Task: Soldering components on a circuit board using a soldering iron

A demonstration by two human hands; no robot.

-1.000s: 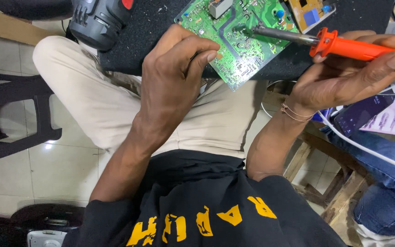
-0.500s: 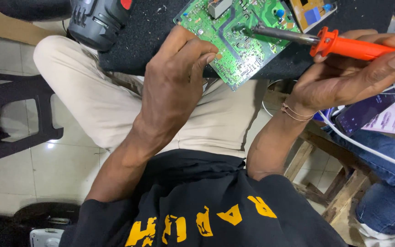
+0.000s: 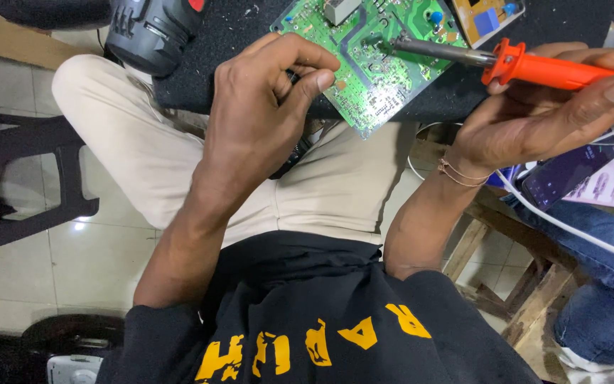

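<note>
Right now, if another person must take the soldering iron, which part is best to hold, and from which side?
Probably the orange handle of the soldering iron, behind its flared collar, coming from the right hand side. The bare metal shaft points left onto the green circuit board, which the left hand steadies, so that end is best avoided.

The green printed circuit board (image 3: 378, 64) lies on the black felt-topped work surface (image 3: 229, 78), between the left hand (image 3: 264, 107) and right hand (image 3: 534, 121). The grey plastic power drill (image 3: 151, 32) lies left of the board (a yellow smaller board (image 3: 488, 18) sits right).
</note>
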